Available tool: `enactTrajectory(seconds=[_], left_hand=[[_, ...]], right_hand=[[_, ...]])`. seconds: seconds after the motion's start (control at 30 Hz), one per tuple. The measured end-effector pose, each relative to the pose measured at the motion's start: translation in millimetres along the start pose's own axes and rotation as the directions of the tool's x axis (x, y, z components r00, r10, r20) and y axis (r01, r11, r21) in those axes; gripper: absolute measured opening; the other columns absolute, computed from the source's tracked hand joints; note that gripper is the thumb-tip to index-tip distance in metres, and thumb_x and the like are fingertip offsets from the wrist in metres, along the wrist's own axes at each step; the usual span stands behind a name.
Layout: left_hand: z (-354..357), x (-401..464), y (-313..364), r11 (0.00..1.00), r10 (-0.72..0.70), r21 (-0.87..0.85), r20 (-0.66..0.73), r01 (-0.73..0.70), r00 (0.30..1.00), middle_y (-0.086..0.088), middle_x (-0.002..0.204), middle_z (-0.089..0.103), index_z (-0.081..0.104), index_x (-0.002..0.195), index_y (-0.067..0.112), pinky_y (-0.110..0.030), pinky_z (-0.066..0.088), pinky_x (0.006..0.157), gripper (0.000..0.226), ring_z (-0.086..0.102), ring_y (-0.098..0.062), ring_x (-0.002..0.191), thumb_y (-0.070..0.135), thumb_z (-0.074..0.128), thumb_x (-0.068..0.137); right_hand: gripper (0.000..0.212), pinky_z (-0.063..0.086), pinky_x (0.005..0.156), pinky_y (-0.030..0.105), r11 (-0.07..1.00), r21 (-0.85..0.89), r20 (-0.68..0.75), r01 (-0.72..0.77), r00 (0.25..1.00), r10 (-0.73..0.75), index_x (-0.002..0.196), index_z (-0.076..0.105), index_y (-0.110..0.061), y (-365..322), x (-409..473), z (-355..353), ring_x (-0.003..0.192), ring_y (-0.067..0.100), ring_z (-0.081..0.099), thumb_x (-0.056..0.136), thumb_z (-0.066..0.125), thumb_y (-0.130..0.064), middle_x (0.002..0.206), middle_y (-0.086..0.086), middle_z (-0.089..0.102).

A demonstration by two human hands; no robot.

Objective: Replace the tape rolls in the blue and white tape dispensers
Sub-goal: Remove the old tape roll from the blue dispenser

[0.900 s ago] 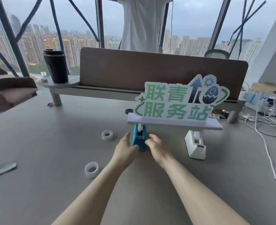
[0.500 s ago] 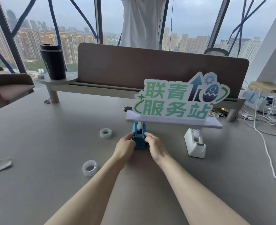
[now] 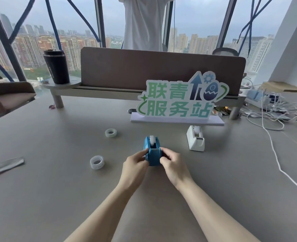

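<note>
The blue dispenser (image 3: pixel 153 151), pulled nearer across the surface (image 3: pixel 56 189) since a moment ago, is gripped at its sides by the left hand (image 3: pixel 135 163) and right hand (image 3: pixel 173 164), so its roll can probably be removed next.

Blue dispenser (image 3: pixel 153 151) upright, roll loaded; white dispenser (image 3: pixel 195 139) right, apart.

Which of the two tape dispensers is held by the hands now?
The blue tape dispenser, gripped by both hands. The white tape dispenser stands untouched to its right.
</note>
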State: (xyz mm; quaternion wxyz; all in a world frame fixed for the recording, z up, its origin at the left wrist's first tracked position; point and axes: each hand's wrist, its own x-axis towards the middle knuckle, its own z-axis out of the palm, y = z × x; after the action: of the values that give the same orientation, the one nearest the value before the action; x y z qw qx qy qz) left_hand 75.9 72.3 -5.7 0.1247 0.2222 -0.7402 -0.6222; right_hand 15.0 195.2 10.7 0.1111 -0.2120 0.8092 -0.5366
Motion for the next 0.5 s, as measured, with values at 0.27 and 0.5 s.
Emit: enactTrajectory(seconds=[0.27, 0.5], left_hand=[[4.1, -62.1, -13.5, 0.995, 0.095, 0.048, -0.064, -0.092, 0.993, 0.006, 0.092, 0.077, 0.072, 0.111, 0.028, -0.02, 0.056, 0.083, 0.041, 0.071, 0.003, 0.086, 0.006, 0.066, 0.077], [-2.1, -87.1, -26.2, 0.985, 0.128, 0.124, -0.052, -0.121, 0.99, 0.009, 0.092, 0.077, 0.074, 0.105, 0.032, -0.025, 0.055, 0.088, 0.04, 0.07, 0.004, 0.09, 0.006, 0.069, 0.075]], right_hand=[[0.036, 0.053, 0.086, 0.02, 0.991, -0.11, -0.14, 0.08, 0.986, -0.095, 0.11, 0.071, -0.026, 13.3, -63.9, -5.5, 0.089, -0.005, 0.066, 0.078, 0.065, -0.009, 0.093, -0.021, 0.072], [0.044, 0.034, 0.082, -0.007, 0.98, -0.182, -0.137, 0.082, 0.985, -0.108, 0.123, 0.065, -0.02, 25.5, -90.0, -3.9, 0.102, -0.003, 0.061, 0.08, 0.071, -0.013, 0.117, -0.007, 0.07]])
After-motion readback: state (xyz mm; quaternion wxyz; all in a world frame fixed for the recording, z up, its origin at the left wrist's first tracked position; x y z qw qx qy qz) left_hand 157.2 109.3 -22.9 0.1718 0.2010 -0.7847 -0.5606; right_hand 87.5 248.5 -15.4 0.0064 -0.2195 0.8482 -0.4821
